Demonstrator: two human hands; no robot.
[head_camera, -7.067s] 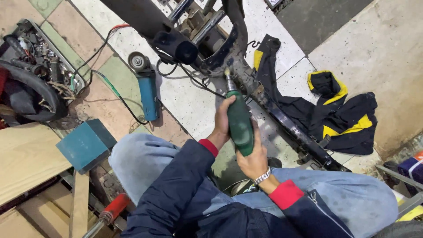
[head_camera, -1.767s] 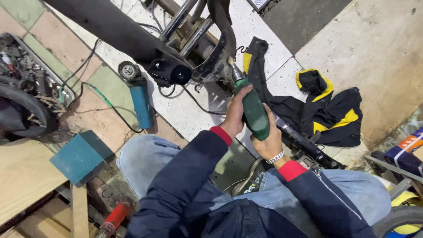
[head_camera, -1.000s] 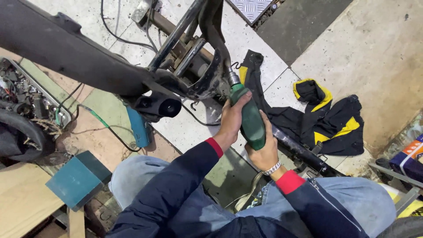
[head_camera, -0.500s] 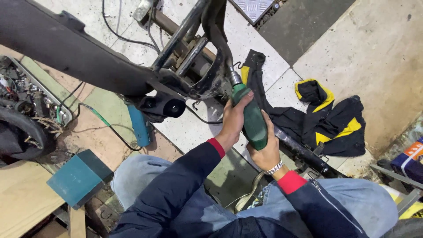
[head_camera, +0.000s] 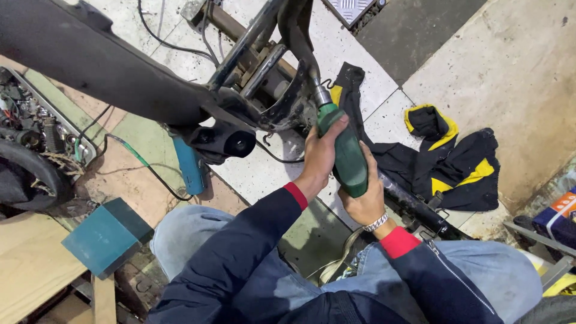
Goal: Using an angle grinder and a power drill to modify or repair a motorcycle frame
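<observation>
Both hands remained clamped on the green power tool at the frame.

Against the view half a second prior, grip and position were unchanged. The left hand (head_camera: 321, 153) wrapped the green power tool (head_camera: 343, 153) near its nose; the right hand (head_camera: 366, 201) closed its fingers (head_camera: 367, 157) round the rear. The tool was dark green, tapered, its metal tip against the black vehicle frame (head_camera: 252, 108).

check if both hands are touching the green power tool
Touching: the head view shows the left hand and right hand both wrapped around the green power tool.
</observation>
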